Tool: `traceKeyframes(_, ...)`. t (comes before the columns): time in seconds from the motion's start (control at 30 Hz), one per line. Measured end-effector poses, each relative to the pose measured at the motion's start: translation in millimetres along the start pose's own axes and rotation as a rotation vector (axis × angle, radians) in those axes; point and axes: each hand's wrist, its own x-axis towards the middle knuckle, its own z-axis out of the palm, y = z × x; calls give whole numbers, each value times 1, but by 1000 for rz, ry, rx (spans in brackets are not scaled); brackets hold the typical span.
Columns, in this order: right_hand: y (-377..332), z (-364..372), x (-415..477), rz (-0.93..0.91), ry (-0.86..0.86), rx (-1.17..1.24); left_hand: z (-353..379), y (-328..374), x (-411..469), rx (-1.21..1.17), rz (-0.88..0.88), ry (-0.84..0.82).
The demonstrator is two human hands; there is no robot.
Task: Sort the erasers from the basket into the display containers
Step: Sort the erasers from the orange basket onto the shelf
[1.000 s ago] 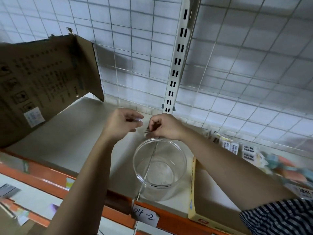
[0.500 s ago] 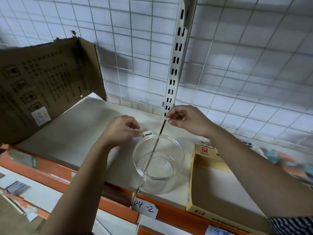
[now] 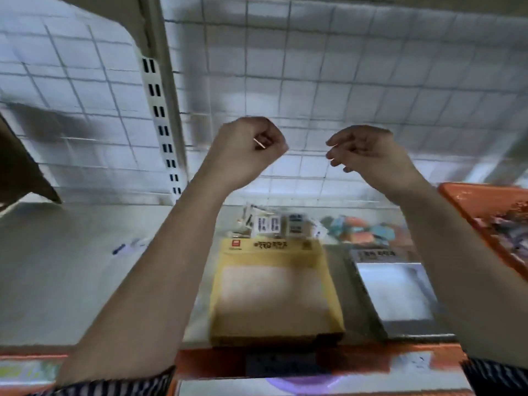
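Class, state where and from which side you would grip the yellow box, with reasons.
Probably the low front wall of the yellow box, from the front: it lies flat and open-topped at the edge of the shelf, that wall facing you. The grey box crowds its right side; erasers fill its rear.

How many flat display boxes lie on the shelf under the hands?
2. A yellow box lies mid-shelf; a grey box lies just right of it, its edge behind the right arm. The arms may hide others.
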Motion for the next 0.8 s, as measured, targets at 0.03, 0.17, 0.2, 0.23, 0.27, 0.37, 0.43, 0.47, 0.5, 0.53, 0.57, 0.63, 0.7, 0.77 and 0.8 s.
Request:
traceKeyframes(0.03,7,-17,-8,17,32,-11,19,11,6,-16,15,-18)
traceKeyframes(0.17,38,-90,-46,71,174,-43,99,60,22,-115,66,-76)
traceKeyframes(0.2,48,-109,-56,84,201,-47,121,73,24,-133,74,-90)
traceKeyframes(0.23,57,-129,-66,100,227,-50,143,85,26,-154,77,-106)
traceKeyframes(0.27,67,-148,-75,117,252,-61,164,97,27,-177,78,-123)
traceKeyframes(0.37,96,-207,-102,181,318,-128,227,133,30,-208,105,-186)
traceKeyframes(0.43,114,-244,-118,220,326,-186,263,153,34,-218,116,-227)
traceKeyframes(0.47,123,-261,-125,234,322,-224,280,162,35,-222,113,-238)
traceKeyframes(0.5,132,-276,-131,249,314,-262,295,170,37,-222,107,-243)
traceKeyframes(0.53,141,-290,-136,266,298,-300,310,176,38,-217,100,-243)
traceKeyframes(0.57,149,-301,-140,282,270,-340,324,181,39,-211,90,-244)
traceKeyframes(0.63,166,-318,-144,314,184,-444,347,189,38,-201,65,-247)
traceKeyframes(0.7,181,-328,-144,316,80,-560,365,194,38,-192,39,-242)
traceKeyframes(0.77,192,-333,-140,296,-43,-626,378,197,37,-193,7,-246)
traceKeyframes(0.8,196,-333,-137,293,-123,-649,383,197,36,-196,-13,-256)
